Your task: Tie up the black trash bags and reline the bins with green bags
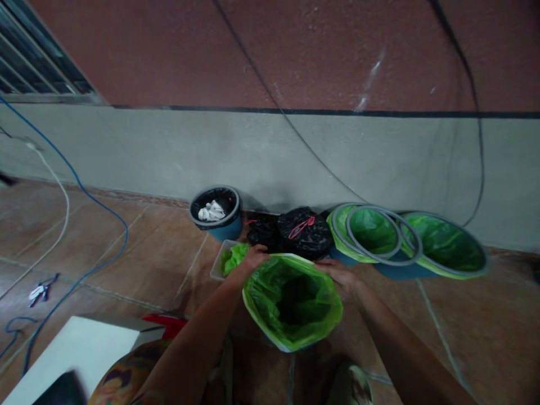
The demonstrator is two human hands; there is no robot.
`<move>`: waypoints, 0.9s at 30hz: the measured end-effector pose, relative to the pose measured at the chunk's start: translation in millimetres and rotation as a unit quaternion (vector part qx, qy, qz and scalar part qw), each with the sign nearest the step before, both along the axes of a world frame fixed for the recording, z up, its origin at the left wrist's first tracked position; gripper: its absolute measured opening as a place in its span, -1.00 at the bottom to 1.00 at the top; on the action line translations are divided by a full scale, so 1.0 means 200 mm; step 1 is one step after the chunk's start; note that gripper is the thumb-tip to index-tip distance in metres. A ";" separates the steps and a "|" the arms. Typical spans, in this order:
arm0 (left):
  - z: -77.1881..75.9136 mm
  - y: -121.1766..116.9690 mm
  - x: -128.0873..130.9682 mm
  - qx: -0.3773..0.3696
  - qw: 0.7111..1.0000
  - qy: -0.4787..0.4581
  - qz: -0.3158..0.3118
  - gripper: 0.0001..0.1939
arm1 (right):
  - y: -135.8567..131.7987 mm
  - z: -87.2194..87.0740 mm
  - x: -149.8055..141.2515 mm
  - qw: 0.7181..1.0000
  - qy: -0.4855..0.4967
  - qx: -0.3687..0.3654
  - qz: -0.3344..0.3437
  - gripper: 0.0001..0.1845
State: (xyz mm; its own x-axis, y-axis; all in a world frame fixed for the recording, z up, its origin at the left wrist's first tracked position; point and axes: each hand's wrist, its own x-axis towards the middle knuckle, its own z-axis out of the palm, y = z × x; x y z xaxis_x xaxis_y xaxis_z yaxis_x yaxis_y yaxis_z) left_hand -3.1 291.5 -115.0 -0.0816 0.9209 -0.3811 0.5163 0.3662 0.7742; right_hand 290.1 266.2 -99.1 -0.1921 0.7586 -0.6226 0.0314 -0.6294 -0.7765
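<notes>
A trash can lined with a green trash bag [257, 298] stands on the floor between my feet, the bag folded out over its rim. My left hand [255, 259] grips the bag at the far left of the rim, fingers closed on the edge. At the far right of the rim, my right hand [340, 274] holds the same bag edge, its fingertips partly hidden. Just beyond my left hand sits a clear plastic tub [217, 265] with crumpled green bags [235, 257] in it. The can's body is mostly covered by the bag.
Against the wall stand a blue can with a black liner [216, 226], tied black trash bags [307, 233] and two green-lined cans [451, 242]. Loose grey rings [415, 239] lie across those. A white box [84, 349], keys [40, 292] and a blue cable [120, 253] are at left.
</notes>
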 end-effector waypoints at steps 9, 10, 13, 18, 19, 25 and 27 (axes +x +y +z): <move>-0.03 0.04 0.03 0.073 0.994 0.078 -0.038 -0.79 | 0.11 -0.20 -0.06 0.968 -0.217 0.127 -0.020 -0.75; -0.04 0.04 0.04 0.080 0.994 0.070 -0.034 -0.79 | 0.11 -0.22 -0.07 0.960 -0.241 0.145 -0.011 -0.74; -0.06 0.03 0.05 0.068 0.997 0.017 -0.024 -0.73 | 0.12 -0.25 -0.08 0.948 -0.270 0.166 0.005 -0.70; -0.07 0.03 0.02 0.047 0.992 -0.038 -0.114 -0.67 | 0.12 -0.27 -0.10 0.947 -0.277 0.163 -0.014 -0.65; -0.07 0.03 0.02 0.050 0.990 -0.031 -0.126 -0.70 | 0.12 -0.27 -0.10 0.947 -0.277 0.164 -0.018 -0.66; -0.12 0.06 0.04 0.037 0.995 0.014 -0.088 -0.72 | 0.13 -0.28 -0.11 0.945 -0.280 0.167 -0.026 -0.69; -0.14 0.08 0.06 0.018 0.997 0.035 -0.059 -0.72 | 0.13 -0.31 -0.10 0.948 -0.273 0.159 -0.033 -0.69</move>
State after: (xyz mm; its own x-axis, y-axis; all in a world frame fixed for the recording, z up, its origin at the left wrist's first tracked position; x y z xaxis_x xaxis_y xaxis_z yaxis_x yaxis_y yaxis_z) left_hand 8.2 306.8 -143.5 0.0019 0.9390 -0.3440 0.6077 0.2721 0.7461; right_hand 269.2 291.3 -160.2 0.1477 0.9240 -0.3528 0.4512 -0.3803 -0.8073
